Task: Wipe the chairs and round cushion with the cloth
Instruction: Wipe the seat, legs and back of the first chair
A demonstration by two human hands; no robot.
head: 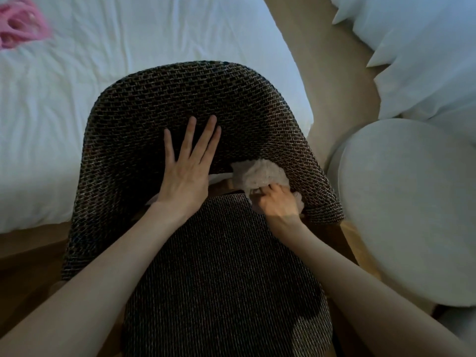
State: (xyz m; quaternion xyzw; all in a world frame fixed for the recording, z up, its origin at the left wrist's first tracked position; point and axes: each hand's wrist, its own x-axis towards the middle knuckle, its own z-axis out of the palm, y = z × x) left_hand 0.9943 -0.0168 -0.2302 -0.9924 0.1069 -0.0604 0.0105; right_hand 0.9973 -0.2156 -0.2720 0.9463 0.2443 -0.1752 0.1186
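Both forearms come in from the bottom corners and cross over the chair's seat (pixel 226 279). They cover its side edges, and its front is cut off by the bottom of the frame. The chair's legs are hidden under the seat.

The left hand (pixel 184 173) lies flat on the inner face of the backrest (pixel 180 94), fingers straight and a little apart. The thumb side is hard to make out.

The right hand (pixel 279 202) grips the cloth (pixel 260 173), its fingers curled into it and the fingertips buried in the folds. The cloth is a pale bunch pressed against the lower right of the backrest, just above the gap between seat and backrest. A little of the wooden frame shows in that gap.

The cushion (pixel 412 207) is just beside the backrest's right end. It is round and pale, and cut off by the right edge of the frame. Whether it touches the chair cannot be told.

On the left, a strip of wood floor (pixel 25 266) lies open between chair and bed (pixel 128 42). The bed's white sheet runs close behind the backrest's top edge. A beige band (pixel 322 73) separates the bed from white pillows (pixel 425 60) in the far right corner. A blurred pink thing (pixel 20 21) lies on the sheet at the far left, cut off by the frame.
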